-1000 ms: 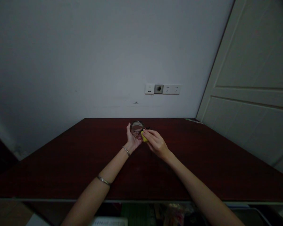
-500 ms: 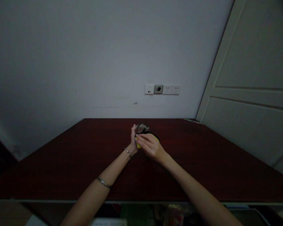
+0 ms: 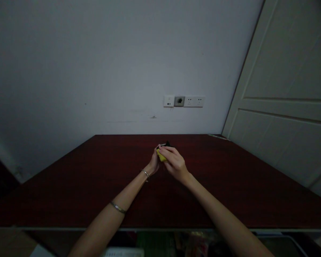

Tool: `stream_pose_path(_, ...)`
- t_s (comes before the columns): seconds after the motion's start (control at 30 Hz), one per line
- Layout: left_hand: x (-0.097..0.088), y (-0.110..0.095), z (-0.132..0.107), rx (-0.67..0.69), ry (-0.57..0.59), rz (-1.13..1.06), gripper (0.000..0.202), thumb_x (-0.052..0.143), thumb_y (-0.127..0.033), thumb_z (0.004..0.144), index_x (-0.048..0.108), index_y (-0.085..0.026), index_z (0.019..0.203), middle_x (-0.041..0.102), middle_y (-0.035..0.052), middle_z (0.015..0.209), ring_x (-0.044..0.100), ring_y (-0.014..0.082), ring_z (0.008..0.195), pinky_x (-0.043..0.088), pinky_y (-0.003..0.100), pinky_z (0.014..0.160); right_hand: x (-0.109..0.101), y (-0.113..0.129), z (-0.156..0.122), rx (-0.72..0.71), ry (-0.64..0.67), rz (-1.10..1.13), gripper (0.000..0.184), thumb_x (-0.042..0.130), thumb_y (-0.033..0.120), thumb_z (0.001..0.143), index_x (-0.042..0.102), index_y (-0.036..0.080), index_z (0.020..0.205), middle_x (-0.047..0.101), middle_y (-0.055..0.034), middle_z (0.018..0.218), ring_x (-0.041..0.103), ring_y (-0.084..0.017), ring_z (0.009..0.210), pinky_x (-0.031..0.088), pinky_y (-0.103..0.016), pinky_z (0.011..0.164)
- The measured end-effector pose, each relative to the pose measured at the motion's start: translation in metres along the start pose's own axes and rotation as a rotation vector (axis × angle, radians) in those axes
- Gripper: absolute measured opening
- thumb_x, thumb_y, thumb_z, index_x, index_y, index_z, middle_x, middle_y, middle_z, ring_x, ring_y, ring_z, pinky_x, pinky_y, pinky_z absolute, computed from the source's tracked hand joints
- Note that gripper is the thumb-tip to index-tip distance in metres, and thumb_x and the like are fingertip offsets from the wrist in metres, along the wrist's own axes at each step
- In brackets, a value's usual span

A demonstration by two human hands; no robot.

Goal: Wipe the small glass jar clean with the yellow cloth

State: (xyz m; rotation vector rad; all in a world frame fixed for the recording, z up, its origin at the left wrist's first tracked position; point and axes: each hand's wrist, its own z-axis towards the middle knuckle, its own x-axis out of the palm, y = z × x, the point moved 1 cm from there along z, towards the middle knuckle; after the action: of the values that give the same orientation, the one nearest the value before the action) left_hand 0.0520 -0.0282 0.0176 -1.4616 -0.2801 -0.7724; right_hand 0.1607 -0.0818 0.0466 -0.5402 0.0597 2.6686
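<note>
Above the dark red table (image 3: 117,171), my two hands are close together at its middle. My right hand (image 3: 176,164) has its fingers pressed on a yellow cloth (image 3: 161,156), held against a small dark object (image 3: 167,144). My left hand (image 3: 153,165) is closed around the left side of that object, its fingers mostly hidden. Only a black edge and a thin pale rim of the object show past the fingers, so its kind cannot be made out.
Behind the table stands a pale wall with a row of sockets (image 3: 194,101). A white panelled door (image 3: 286,132) is on the right. Beneath the table's front edge, a shelf holds a white keyboard-like item (image 3: 123,252), a green item (image 3: 155,244) and a dark flat panel (image 3: 280,246).
The dark object has turned between my hands; its round, shiny-rimmed part, visible before, is now mostly hidden. My left hand has shifted slightly right, and the yellow cloth shows more in front.
</note>
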Motion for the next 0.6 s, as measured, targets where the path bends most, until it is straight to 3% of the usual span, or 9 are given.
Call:
stream_pose_path(0.17, 0.003, -0.002, -0.011, -0.015, 0.109, 0.19, 0.048, 0.045, -0.061, 0.074, 0.058, -0.015, 0.084, 0.059, 0.0008, 0.057, 0.053, 0.0129, 0.042, 0.032, 0.018, 0.029, -0.005, -0.008, 0.001, 0.183, -0.168, 0.065, 0.046, 0.046, 0.005, 0.079, 0.055, 0.025, 0.119, 0.063, -0.0071, 0.115, 0.057, -0.021, 0.105, 0.051, -0.041, 0.087)
stream_pose_path(0.33, 0.005, -0.008, -0.014, -0.037, 0.138, 0.19, 0.047, 0.045, -0.058, 0.076, 0.059, -0.014, 0.081, 0.06, 0.0025, 0.057, 0.054, 0.0133, 0.042, 0.033, 0.018, 0.029, -0.01, -0.011, 0.003, 0.304, -0.198, 0.091, 0.04, 0.048, 0.007, 0.077, 0.06, 0.023, 0.111, 0.066, -0.0058, 0.108, 0.06, -0.019, 0.099, 0.051, -0.037, 0.087)
stream_pose_path(0.5, 0.006, -0.011, -0.015, -0.032, 0.172, 0.164, 0.048, 0.044, -0.059, 0.076, 0.06, -0.013, 0.078, 0.061, 0.0043, 0.058, 0.055, 0.0141, 0.043, 0.035, 0.019, 0.029, -0.011, -0.013, 0.003, 0.448, -0.237, 0.107, 0.027, 0.053, 0.018, 0.081, 0.064, 0.022, 0.105, 0.067, -0.0062, 0.103, 0.063, -0.019, 0.092, 0.052, -0.032, 0.084)
stream_pose_path(0.6, 0.009, -0.014, -0.017, -0.037, 0.135, 0.123, 0.053, 0.042, -0.061, 0.075, 0.061, -0.012, 0.079, 0.062, 0.0056, 0.058, 0.054, 0.0146, 0.041, 0.036, 0.021, 0.03, -0.01, -0.018, 0.002, 0.502, -0.271, 0.107, 0.024, 0.055, 0.024, 0.081, 0.064, 0.021, 0.103, 0.069, -0.0061, 0.1, 0.065, -0.019, 0.089, 0.053, -0.031, 0.081)
